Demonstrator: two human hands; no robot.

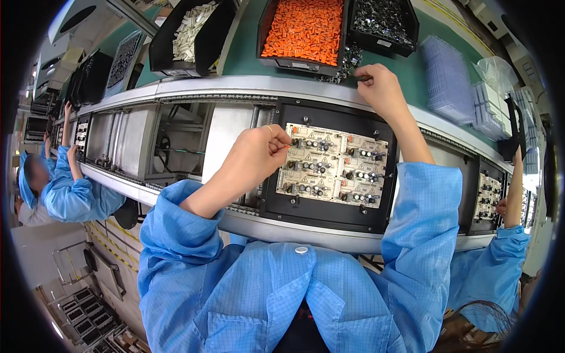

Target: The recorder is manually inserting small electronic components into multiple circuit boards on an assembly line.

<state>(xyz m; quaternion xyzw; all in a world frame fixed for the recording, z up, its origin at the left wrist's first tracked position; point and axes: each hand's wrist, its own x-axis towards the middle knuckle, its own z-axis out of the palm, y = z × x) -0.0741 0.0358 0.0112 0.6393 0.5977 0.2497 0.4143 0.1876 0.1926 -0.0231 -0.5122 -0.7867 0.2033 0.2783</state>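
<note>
My left hand [252, 162] is closed in a pinch at the left edge of a panel of circuit boards [338, 167]. A bit of orange shows at its fingertips, like the small orange components in the bin. The panel sits in a black carrier frame [323, 216], and several orange parts and dark cylindrical capacitors stand on the boards. Over the line's far rail, my right hand [381, 89] has its fingers bent together beside a loose pile of small black and silver parts [347, 63]. Whatever is between those fingers, if anything, cannot be made out.
Beyond the rail stand bins of orange components [303, 32], black and silver parts [382, 23] and white parts [193, 32]. Clear plastic trays [447, 79] are stacked to their right. Co-workers in blue sleeves work at the left [88, 188] and right [494, 265].
</note>
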